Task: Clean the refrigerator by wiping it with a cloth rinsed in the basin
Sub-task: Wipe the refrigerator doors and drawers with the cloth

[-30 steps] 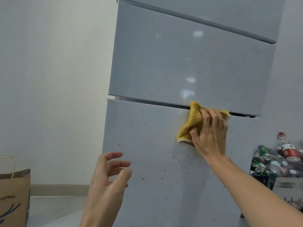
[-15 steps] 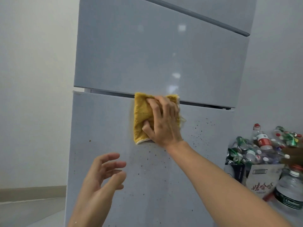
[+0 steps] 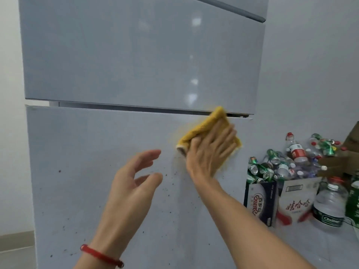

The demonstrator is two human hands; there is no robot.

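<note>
since half a second ago the yellow cloth (image 3: 202, 131) has slid right along the seam, from the middle of the door toward its right edge, and the view has drifted so more of the pile on the floor shows. the right hand (image 3: 210, 150) lies flat on the cloth, fingers spread and blurred, pressing it against the lower door of the refrigerator (image 3: 116, 55); the cloth's top corner pokes up into the dark gap between the two doors. the left hand (image 3: 134, 183) hovers open in front of the lower door, fingers loosely curled, holding nothing and apart from the surface as far as can be told. a red bracelet (image 3: 101, 256) circles that wrist. dark specks (image 3: 169, 177) dot the lower door below and left of the cloth, while the upper door looks glossy with light reflections. to the right, on the floor by the wall, cardboard boxes (image 3: 260, 202) hold green cans (image 3: 262, 169) and plastic bottles (image 3: 295, 150), with a large water bottle (image 3: 330, 204) just beside them.
</note>
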